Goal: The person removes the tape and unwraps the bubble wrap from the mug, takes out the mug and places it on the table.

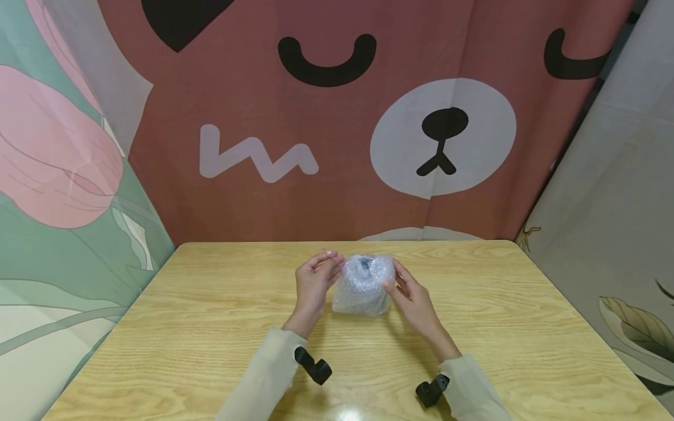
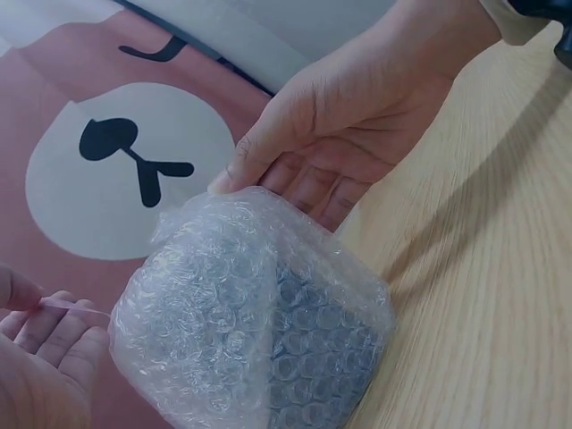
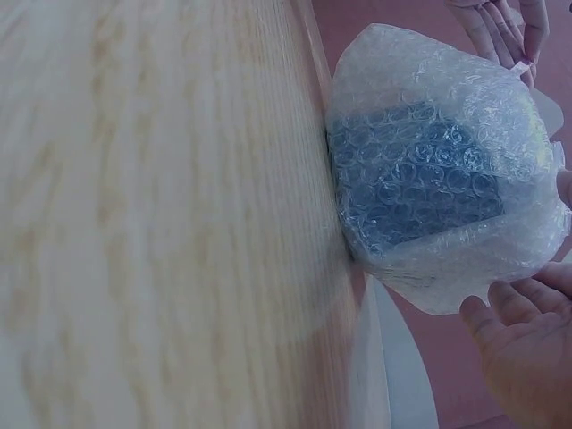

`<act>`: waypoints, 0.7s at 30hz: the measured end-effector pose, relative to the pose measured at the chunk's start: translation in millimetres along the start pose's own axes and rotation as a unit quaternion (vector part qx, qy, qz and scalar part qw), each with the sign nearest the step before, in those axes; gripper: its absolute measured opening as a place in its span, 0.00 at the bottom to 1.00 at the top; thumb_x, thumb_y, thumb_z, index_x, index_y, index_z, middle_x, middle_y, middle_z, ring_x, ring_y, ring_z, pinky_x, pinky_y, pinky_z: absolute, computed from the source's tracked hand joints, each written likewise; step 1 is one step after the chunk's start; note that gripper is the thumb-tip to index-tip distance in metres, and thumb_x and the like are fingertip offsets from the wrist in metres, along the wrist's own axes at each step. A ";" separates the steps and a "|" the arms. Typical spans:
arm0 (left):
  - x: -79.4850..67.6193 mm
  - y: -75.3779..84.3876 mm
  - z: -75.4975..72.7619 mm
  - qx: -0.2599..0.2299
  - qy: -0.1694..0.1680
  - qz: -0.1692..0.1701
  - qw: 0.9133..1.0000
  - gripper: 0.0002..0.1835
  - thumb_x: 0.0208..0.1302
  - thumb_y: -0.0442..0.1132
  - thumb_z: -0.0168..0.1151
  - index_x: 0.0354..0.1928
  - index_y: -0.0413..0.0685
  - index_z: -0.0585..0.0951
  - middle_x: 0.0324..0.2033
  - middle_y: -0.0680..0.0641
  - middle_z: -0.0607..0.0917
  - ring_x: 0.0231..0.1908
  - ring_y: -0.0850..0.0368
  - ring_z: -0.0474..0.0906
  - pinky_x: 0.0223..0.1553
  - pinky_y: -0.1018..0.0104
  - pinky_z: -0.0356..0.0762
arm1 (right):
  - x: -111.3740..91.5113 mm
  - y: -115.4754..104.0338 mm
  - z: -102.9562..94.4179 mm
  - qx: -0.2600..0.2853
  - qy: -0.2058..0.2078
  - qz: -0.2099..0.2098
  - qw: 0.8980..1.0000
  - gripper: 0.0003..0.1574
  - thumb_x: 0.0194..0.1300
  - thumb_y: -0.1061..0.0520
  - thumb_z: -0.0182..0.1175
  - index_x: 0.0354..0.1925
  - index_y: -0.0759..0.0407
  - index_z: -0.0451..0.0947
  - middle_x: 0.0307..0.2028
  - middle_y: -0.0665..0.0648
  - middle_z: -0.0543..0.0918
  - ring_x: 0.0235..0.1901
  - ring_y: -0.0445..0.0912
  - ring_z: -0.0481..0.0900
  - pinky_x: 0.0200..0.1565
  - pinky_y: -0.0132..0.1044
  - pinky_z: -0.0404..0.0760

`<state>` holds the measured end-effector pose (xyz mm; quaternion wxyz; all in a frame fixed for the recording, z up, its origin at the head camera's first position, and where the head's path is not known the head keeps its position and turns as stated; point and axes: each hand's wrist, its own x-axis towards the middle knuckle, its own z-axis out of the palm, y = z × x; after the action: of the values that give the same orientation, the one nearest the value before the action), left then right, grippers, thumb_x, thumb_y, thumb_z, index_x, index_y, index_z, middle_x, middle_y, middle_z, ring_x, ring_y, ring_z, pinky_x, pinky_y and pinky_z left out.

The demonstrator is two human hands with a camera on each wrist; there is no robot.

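A bubble-wrapped package (image 1: 362, 292) stands on the table between the two hands, with a dark item showing through the clear wrap in both wrist views. At its left side, my left hand (image 1: 313, 286) pinches a thin clear strip, seemingly tape (image 2: 76, 307), that runs taut to the bubble wrap. My right hand (image 1: 418, 301) holds the package from the right, its thumb on the near side and its fingers behind. In the right wrist view that hand (image 3: 527, 349) lies along the wrap's lower edge. What the dark item is cannot be told through the bubbles.
The wooden table (image 1: 184, 327) has a rounded far edge close behind the package. A curtain with a bear face (image 1: 337, 117) hangs behind it, and patterned curtains flank both sides. Small black cameras (image 1: 316, 368) sit on both wrists, over light sleeves.
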<state>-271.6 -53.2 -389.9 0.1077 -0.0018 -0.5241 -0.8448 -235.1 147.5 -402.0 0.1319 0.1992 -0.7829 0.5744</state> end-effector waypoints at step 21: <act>1.1 2.4 -8.3 -0.093 0.023 -0.056 0.994 0.11 0.64 0.25 0.54 0.48 0.28 0.76 0.40 0.36 0.85 0.44 0.46 0.83 0.46 0.59 0.80 | 2.9 33.2 1.7 0.002 0.007 -0.009 1.000 0.36 0.72 0.60 0.56 0.72 0.68 0.55 0.69 0.68 0.60 0.66 0.60 0.61 0.60 0.45 0.67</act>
<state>-271.3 -61.7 -391.3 0.0715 0.0372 -0.4395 -0.8946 -253.1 154.1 -429.4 0.1424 0.2022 -0.7788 0.5765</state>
